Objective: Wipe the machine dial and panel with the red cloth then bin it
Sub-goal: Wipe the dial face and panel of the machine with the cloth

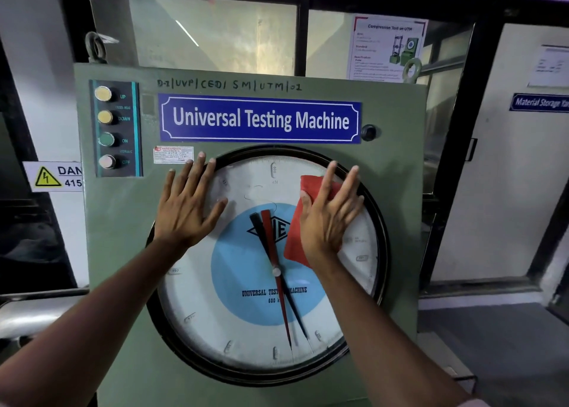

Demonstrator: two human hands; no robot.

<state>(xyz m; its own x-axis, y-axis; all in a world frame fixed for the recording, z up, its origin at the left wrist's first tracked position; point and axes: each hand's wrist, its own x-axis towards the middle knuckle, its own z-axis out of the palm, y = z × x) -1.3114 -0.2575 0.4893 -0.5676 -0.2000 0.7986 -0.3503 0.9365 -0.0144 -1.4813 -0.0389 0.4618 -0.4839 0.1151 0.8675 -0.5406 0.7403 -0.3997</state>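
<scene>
Cloth [294, 237], one and red, lies flat against the glass of the single round dial [234, 323], on the dial's upper right part. The right hand [328, 218] presses it there with fingers spread and palm flat, pinning it rather than clenching it. The left hand [189, 205] rests open with splayed fingers on the dial's upper left edge, grasping nothing, its fingertips reaching over the black rim onto the green panel [120, 228]. Two pointers, one red [278, 283] and one black [261, 231], cross the dial face between the hands. Left of the dial, high on the panel, four buttons [106, 128] stand in one column. One blue nameplate [260, 119] sits above the dial. Two lifting eyes [96, 47] stand on the panel's top edge.
</scene>
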